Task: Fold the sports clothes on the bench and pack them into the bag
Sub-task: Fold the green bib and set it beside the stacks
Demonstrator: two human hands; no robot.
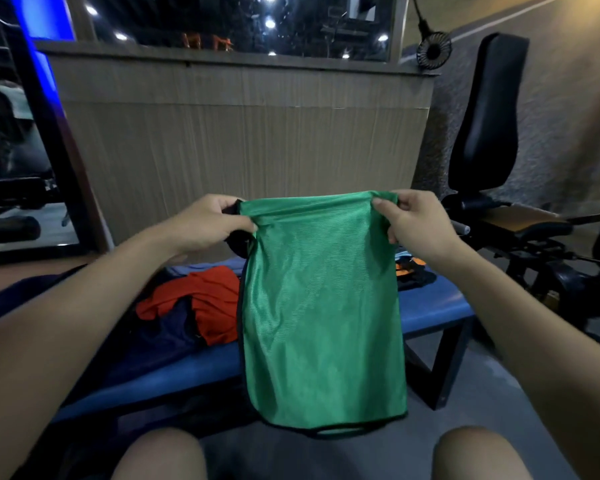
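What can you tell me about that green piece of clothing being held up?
The green garment is shiny, finely ribbed sports fabric with dark trim along its edges. It hangs lengthwise in the air in front of the blue bench, apparently doubled over. The left hand and right hand each pinch a top corner; nothing else visibly touches it.

green mesh top (pixel 321 306) hanging upright, red top (pixel 205 299) crumpled

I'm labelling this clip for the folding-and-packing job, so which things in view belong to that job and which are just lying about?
Part of the job:
green garment, held up by left hand and right hand
red garment
dark blue garment
dark garment with orange marks
blue bench

Just lying about:
small fan
black gym seat
mirror
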